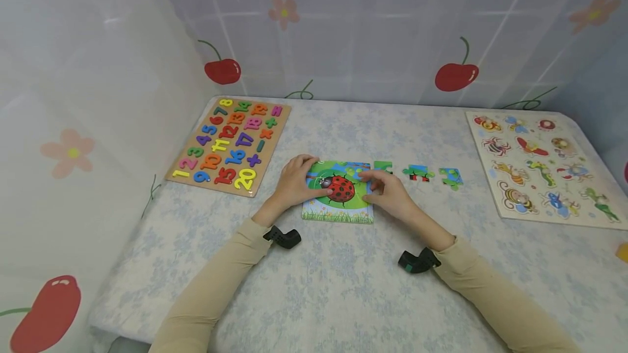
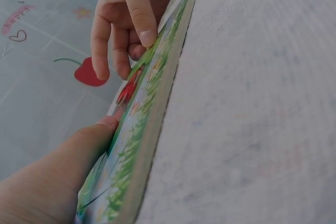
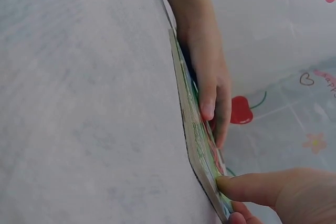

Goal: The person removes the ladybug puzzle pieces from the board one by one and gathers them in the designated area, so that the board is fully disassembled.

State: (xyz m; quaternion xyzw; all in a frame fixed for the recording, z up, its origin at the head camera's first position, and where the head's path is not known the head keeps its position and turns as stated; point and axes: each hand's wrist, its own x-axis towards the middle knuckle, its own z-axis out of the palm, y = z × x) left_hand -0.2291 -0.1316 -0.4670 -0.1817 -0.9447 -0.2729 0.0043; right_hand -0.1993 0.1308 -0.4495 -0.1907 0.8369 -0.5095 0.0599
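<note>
A flat ladybug puzzle board [image 1: 338, 214] lies in the middle of the table, its red ladybug assembled. The left hand [image 1: 296, 183] rests on its left side, thumb stretched onto the ladybug, fingers at the upper left edge. At the right edge is the right hand [image 1: 390, 195], its thumb and fingers bent and touching the board; whether a piece is between them cannot be told. In the left wrist view, the left thumb [image 2: 79, 156] presses the picture; in the right wrist view, the right thumb [image 3: 252, 188] lies at the board's edge.
Loose puzzle pieces lie right of the board: one partly behind the right hand, one [image 1: 418, 172] further along and another [image 1: 451, 177] beyond it. A wooden number board [image 1: 260, 170] is at the left back, an insect picture board [image 1: 532, 178] at the right. A yellow object [image 1: 622, 252] sits far right.
</note>
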